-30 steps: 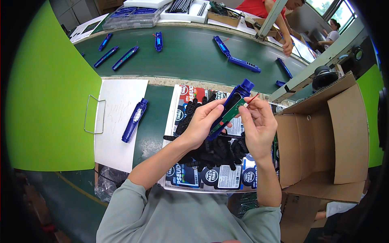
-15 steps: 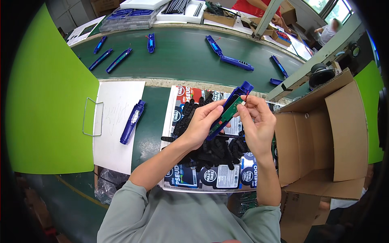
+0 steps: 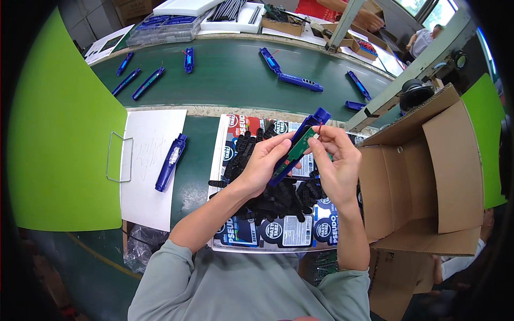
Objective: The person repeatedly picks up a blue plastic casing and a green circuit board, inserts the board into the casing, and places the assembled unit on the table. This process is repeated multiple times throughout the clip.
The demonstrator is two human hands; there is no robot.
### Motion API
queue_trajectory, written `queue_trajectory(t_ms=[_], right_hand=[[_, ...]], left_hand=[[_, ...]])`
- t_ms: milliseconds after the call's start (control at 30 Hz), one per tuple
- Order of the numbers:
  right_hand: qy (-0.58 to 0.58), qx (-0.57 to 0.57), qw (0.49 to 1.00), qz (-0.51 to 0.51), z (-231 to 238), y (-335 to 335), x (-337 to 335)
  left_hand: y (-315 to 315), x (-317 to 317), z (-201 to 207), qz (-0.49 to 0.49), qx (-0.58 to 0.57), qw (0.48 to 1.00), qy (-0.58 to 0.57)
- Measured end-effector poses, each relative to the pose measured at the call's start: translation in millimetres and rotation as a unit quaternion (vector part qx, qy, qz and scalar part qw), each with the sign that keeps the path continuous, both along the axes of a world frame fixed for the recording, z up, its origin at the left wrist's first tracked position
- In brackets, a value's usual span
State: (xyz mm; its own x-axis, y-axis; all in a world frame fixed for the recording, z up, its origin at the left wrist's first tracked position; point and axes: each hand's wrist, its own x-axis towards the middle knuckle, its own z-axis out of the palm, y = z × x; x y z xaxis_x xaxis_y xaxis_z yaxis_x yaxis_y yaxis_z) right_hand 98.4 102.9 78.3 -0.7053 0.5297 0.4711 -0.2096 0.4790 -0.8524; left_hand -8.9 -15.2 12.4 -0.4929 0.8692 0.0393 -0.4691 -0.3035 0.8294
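My left hand (image 3: 266,160) is closed round a blue plastic housing (image 3: 317,119), a long narrow open shell held at a slant. Along its open side sits a narrow green circuit board (image 3: 301,146), partly inside the shell. The fingertips of my right hand (image 3: 337,160) pinch the board's upper end, where a white connector and a short red wire show. Beneath both hands, a pile of small black ribbed parts (image 3: 278,200) lies on a printed sheet (image 3: 289,241). Some of the pile is hidden by my hands.
Another blue housing (image 3: 171,162) lies on white paper (image 3: 147,203) at left, beside a green panel (image 3: 59,139). An open cardboard box (image 3: 399,187) stands at right. Several blue housings rest on the green conveyor belt (image 3: 225,80); a co-worker's hand (image 3: 369,20) shows beyond.
The view has shifted slightly, so most things sit a little further left. Both hands keep hold of the housing and board. The co-worker's hand across the belt has moved.
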Motion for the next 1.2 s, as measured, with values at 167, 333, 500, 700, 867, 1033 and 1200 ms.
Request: queue_trajectory(t_ms=[167,333,500,700,867,1033,1200], right_hand=[[-0.025,0.045,0.999,-0.006,5,0,-1],[-0.021,0.035,0.999,-0.006,8,0,2],[0.003,0.030,0.999,-0.021,6,-5,11],[0.007,0.042,0.999,-0.015,9,-8,13],[0.014,0.044,0.999,-0.015,6,-7,13],[0.014,0.044,0.999,-0.022,6,-7,13],[0.001,0.041,0.999,-0.017,9,-7,14]], left_hand=[[0,1,-2,0.019,0.000,1.000,-0.003],[2,3,2,0.006,0.008,1.000,0.003],[-2,9,4,0.013,0.011,1.000,0.002],[-6,12,9,0.020,0.017,1.000,0.001],[-5,12,9,0.019,0.022,1.000,0.004],[-4,12,9,0.021,0.016,1.000,0.015],[-2,13,9,0.020,0.017,1.000,0.014]])
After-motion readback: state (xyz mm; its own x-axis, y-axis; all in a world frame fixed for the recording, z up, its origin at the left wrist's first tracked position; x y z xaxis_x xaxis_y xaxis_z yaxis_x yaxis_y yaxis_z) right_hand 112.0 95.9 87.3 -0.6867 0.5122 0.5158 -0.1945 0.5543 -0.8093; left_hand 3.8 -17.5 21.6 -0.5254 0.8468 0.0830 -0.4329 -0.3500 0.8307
